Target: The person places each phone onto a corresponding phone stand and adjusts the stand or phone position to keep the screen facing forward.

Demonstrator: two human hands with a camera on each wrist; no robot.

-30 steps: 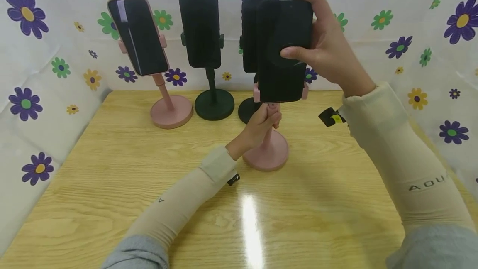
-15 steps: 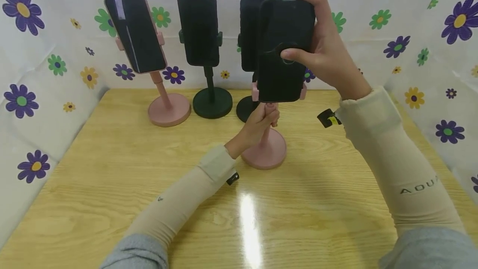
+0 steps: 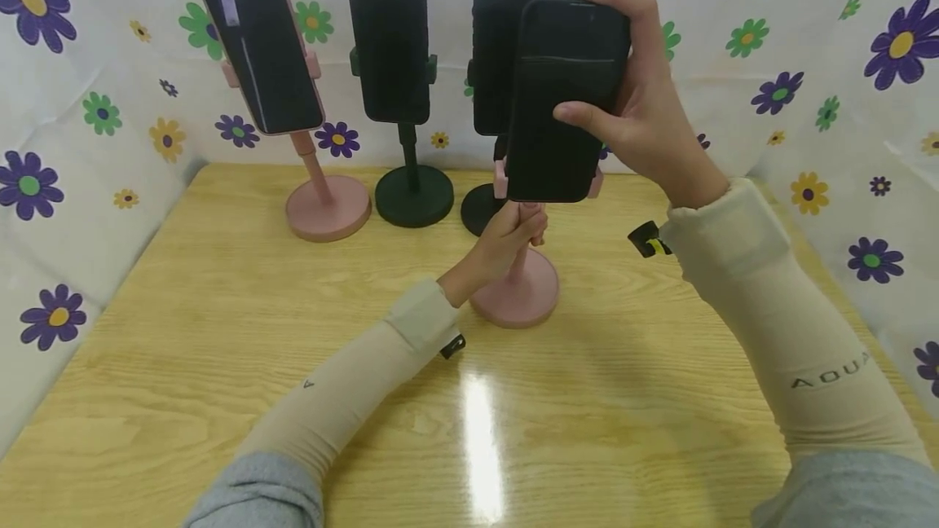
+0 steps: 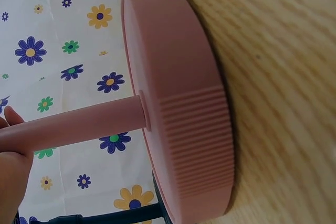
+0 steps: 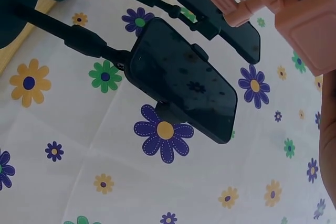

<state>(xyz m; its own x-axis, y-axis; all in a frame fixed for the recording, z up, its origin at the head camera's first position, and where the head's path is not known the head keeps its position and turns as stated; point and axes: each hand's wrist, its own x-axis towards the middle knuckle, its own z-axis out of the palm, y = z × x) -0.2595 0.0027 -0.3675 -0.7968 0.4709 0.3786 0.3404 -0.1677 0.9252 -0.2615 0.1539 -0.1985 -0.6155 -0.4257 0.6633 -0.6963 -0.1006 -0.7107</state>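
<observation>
In the head view my left hand (image 3: pixel 502 247) grips the post of a pink phone stand (image 3: pixel 517 296), just below its holder. The stand's round base is on the table, and the left wrist view shows its ribbed pink edge (image 4: pixel 197 140) close up. A black smartphone (image 3: pixel 561 157) stands between the pink side arms of the holder, leaning a little to the right. My right hand (image 3: pixel 653 121) holds the phone by its upper right side, thumb across the screen. The other fingers are mostly hidden behind it. From behind, the right wrist view shows the pink holder (image 5: pixel 307 30).
Behind stand a pink stand (image 3: pixel 328 210), a dark green stand (image 3: pixel 414 198) and a black stand (image 3: pixel 480 206), each bearing a phone. The black stand is partly hidden by the held phone. A flower-patterned cloth (image 3: pixel 741 88) hangs around the wooden table (image 3: pixel 631 398).
The phone's top has tilted to the right with my right hand, while its lower end stays in the holder. My left hand keeps its hold on the post. The head view has shifted slightly.
</observation>
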